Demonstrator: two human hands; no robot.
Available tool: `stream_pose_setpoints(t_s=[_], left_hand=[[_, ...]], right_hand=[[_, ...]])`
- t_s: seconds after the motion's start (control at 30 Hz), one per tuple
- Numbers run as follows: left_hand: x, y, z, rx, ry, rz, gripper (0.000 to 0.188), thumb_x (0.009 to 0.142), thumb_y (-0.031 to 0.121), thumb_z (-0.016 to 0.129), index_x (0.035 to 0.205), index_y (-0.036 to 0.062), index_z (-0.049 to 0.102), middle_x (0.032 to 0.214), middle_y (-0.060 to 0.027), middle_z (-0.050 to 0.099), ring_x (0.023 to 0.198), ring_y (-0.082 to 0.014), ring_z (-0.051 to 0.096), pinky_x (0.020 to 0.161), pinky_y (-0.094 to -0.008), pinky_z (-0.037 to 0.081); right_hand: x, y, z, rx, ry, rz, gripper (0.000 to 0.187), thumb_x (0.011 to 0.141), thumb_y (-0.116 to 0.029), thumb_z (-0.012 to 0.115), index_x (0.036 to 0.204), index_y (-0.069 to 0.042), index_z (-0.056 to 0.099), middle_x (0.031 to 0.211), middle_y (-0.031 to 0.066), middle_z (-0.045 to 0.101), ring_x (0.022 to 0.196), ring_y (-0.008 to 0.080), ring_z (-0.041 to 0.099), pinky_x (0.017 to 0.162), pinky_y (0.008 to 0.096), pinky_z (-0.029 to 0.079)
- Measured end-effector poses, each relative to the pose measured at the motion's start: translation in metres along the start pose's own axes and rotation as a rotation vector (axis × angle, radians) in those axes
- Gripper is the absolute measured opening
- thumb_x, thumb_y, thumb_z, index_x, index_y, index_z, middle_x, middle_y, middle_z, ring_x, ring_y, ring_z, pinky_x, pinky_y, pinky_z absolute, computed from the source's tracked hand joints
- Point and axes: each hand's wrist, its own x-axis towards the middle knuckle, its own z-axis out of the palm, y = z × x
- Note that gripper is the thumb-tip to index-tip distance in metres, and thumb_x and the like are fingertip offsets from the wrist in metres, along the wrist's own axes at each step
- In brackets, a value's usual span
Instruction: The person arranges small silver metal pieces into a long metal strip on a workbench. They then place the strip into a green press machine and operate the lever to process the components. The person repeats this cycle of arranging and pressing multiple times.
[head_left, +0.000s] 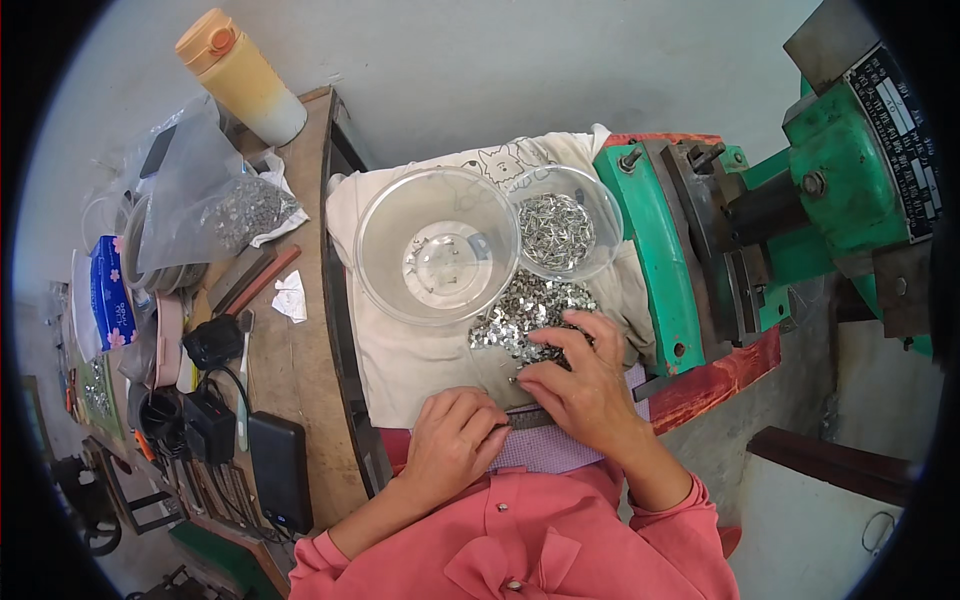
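Observation:
A pile of small shiny metal pieces [520,318] lies on a pale cloth [390,370] in front of me. My right hand [585,375] reaches over its near right side, fingers bent and apart, fingertips among the pieces. One tiny piece shows at the thumb tip. Close to my body, my left hand [455,435] is closed, thumb against fingers, with a small dark bit at the tips that I cannot make out. Beyond the pile stands a large clear plastic tub [372,262] with a few small pieces inside. Right of it, a smaller clear tub [603,210] holds many slim metal parts.
A green press machine [672,270] stands close on the right, over a red surface. The wooden table [300,385] at left carries a yellow bottle [245,78], a plastic bag of metal bits [240,210], a black power bank [280,470], cables and tools.

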Motion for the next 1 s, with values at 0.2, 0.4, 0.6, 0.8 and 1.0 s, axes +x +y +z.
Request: stream_pose_setpoints(t_s=[0.2,0.4,0.6,0.8,1.0], left_hand=[[-0.005,-0.001,-0.006,-0.015,0.008,-0.058,0.025,0.074,0.010,0.079,0.094,0.0072,0.065,0.102,-0.0076,0.062,0.098,-0.0282,0.060,0.081,-0.0397,0.045],[-0.008,-0.005,-0.007,0.002,0.001,0.011,0.028,0.070,0.008,0.083,0.091,0.0061,0.065,0.101,-0.0094,0.063,0.096,-0.0299,0.061,0.081,-0.0403,0.045],[-0.007,-0.003,-0.008,0.032,-0.002,0.001,0.020,0.075,0.011,0.078,0.091,0.0072,0.067,0.099,-0.0049,0.063,0.099,-0.0255,0.061,0.082,-0.0385,0.046],[-0.007,-0.003,-0.005,0.059,0.033,0.051,0.024,0.071,0.008,0.081,0.090,0.0079,0.068,0.094,-0.0055,0.065,0.096,-0.0269,0.063,0.081,-0.0390,0.046],[-0.008,-0.003,-0.006,0.043,0.011,0.008,0.026,0.076,0.013,0.079,0.096,0.0078,0.065,0.099,-0.0058,0.063,0.097,-0.0262,0.061,0.081,-0.0387,0.046]], right_hand=[[0.006,-0.003,0.016,0.013,-0.033,-0.058,0.015,0.075,-0.016,0.079,0.086,-0.013,0.069,0.123,0.0059,0.058,0.128,0.0339,0.042,0.110,0.0545,0.032],[0.011,-0.004,0.014,0.031,0.010,-0.028,0.016,0.074,-0.015,0.079,0.086,-0.013,0.069,0.123,0.0056,0.058,0.128,0.0342,0.042,0.108,0.0532,0.033],[0.006,0.003,-0.001,-0.009,0.047,0.032,0.019,0.073,-0.014,0.081,0.088,-0.014,0.070,0.122,0.0044,0.059,0.126,0.0347,0.043,0.106,0.0517,0.035],[0.004,-0.001,0.004,0.032,-0.002,-0.011,0.019,0.073,-0.015,0.081,0.088,-0.013,0.070,0.121,0.0049,0.059,0.126,0.0348,0.043,0.107,0.0532,0.035],[0.007,-0.006,0.019,0.000,-0.017,-0.064,0.018,0.075,-0.016,0.079,0.087,-0.011,0.067,0.123,0.0068,0.057,0.127,0.0349,0.043,0.109,0.0549,0.034]])
